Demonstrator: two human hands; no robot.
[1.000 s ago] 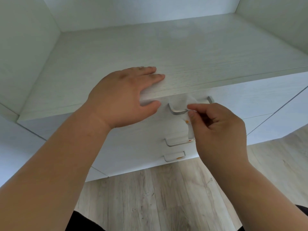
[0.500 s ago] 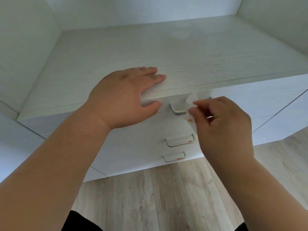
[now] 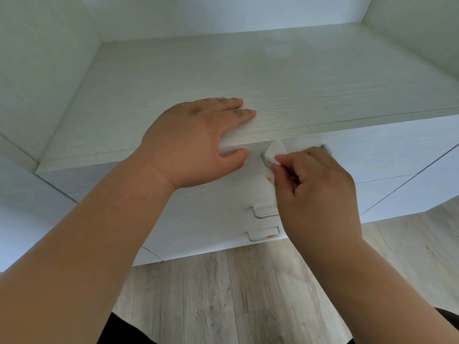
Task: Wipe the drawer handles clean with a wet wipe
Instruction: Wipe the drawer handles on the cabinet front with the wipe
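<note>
Head view, looking down on a white drawer unit (image 3: 198, 214). Top handle (image 3: 325, 148) mostly hidden behind the right hand (image 3: 315, 194) and wet wipe (image 3: 273, 155); only its two metal ends visible. Middle handle (image 3: 263, 211) cut off on its right by the same hand. Wet wipe white, crumpled, pinched between right thumb and fingertips against the left end of the top handle, with an orange smear on the part hanging below. Orange mark also on the bottom handle (image 3: 263, 234). Left hand (image 3: 196, 142) flat on the cabinet top (image 3: 298, 83), fingers straight, thumb over the front edge, holding nothing. All drawers closed, contents unseen.
</note>
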